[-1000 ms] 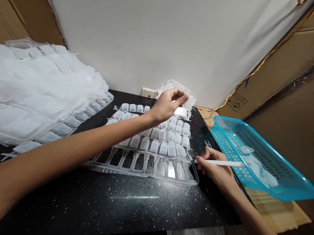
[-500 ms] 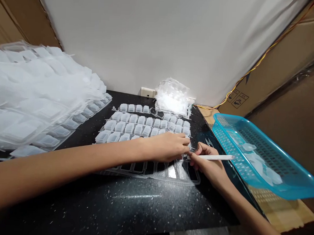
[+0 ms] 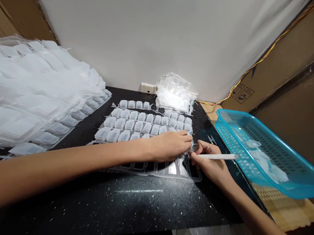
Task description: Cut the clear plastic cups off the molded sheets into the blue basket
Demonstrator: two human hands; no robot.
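A translucent moulded plastic sheet [image 3: 130,125] with rows of raised pockets lies on the black speckled table; cut-out openings [image 3: 167,167] run along its near edge. My left hand [image 3: 168,145] reaches across the sheet, its fingers bent and closed on the sheet's right end. Just right of it, my right hand [image 3: 210,159] is closed around a slim white pen-like cutter [image 3: 218,156], its rear end pointing right. The cutter's tip is hidden between the hands. The fingertips of both hands nearly meet at the sheet's edge.
A tall pile of similar plastic sheets [image 3: 36,96] stands at the left. Clear plastic scraps [image 3: 173,92] lie at the back by the wall. Small scissors [image 3: 211,139] rest behind my right hand. A blue basket [image 3: 272,146] holding loose plastic pieces [image 3: 266,163] stands at the right.
The view has shifted slightly. Both hands stay at the sheet's right end, the right one still gripping the white cutter; little else differs.
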